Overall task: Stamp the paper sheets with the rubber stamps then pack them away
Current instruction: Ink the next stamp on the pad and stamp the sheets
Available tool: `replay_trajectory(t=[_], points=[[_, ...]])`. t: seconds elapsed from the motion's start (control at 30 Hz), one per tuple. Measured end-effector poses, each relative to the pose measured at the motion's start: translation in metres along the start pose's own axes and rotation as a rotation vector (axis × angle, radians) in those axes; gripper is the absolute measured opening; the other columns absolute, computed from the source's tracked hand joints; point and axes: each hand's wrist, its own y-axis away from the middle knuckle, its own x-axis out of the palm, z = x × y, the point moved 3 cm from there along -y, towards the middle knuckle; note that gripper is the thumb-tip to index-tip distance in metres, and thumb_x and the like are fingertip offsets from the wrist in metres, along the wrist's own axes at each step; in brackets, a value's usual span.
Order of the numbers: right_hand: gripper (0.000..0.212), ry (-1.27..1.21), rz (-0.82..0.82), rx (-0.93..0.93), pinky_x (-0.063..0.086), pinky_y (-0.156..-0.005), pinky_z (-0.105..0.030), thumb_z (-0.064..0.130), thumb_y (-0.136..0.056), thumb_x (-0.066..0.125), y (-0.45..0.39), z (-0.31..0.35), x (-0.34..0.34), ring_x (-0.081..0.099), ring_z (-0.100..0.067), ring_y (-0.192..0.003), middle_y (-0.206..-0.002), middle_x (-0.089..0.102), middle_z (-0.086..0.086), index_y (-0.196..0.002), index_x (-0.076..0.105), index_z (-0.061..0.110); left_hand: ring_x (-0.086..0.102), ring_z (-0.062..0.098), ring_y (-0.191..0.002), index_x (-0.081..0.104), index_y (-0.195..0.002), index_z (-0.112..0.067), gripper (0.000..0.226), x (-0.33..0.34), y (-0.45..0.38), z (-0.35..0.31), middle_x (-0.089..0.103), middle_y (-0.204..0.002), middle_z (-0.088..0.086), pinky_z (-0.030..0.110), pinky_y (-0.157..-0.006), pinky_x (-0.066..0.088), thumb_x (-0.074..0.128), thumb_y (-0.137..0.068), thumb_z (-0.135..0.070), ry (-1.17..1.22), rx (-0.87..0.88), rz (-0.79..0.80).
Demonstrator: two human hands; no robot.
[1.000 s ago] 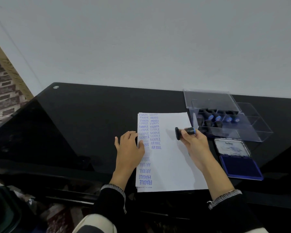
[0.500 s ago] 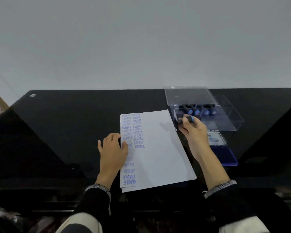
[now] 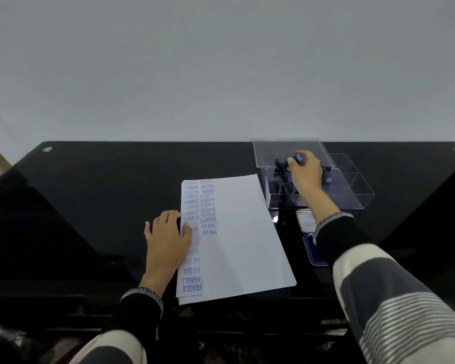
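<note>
The right hand has moved off the paper sheets and is now holding the rubber stamp over the clear box, likely swapping it, while the left hand is still pressing flat on the sheets

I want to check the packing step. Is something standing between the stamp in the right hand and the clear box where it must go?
Nothing visible blocks it. The right hand holds the stamp directly over the open clear box, whose lid is swung back. Other stamps already fill part of the box.
</note>
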Motion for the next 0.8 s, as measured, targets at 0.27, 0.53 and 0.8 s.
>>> replay_trajectory(t=[0.27,0.53,0.8], points=[[0.03,0.263,0.189,-0.081,0.043,-0.07,-0.023,0.015,-0.089,0.063,-0.032,0.0,0.021,0.056,-0.021,-0.083,-0.12,0.052,-0.016,-0.117,0.052,0.016,0.049,0.016,-0.115,0.055,-0.112,-0.02,0.02,0.001,-0.001,0.0,0.054,-0.118,-0.006,0.049,-0.115,0.016,0.051,-0.094,-0.03,-0.016,-0.012,-0.007],[0.022,0.558,0.419,-0.084,0.039,-0.094,-0.026,0.016,-0.094,0.058,-0.048,-0.003,0.042,0.056,-0.031,-0.111,-0.117,0.064,-0.017,-0.111,0.068,0.006,0.048,0.013,-0.115,0.055,-0.11,-0.022,0.019,0.003,-0.002,0.003,0.053,-0.118,-0.008,0.048,-0.115,0.015,0.051,-0.094,-0.031,-0.01,-0.015,-0.015],[0.013,0.689,0.295,-0.047,0.051,-0.08,-0.034,0.009,-0.083,0.067,-0.056,-0.009,0.047,0.062,-0.032,-0.089,-0.089,0.065,-0.018,-0.084,0.068,-0.004,0.048,0.013,-0.114,0.053,-0.111,-0.024,0.019,0.003,-0.002,0.002,0.052,-0.117,-0.009,0.048,-0.115,0.016,0.051,-0.094,-0.033,-0.007,-0.014,-0.011]])
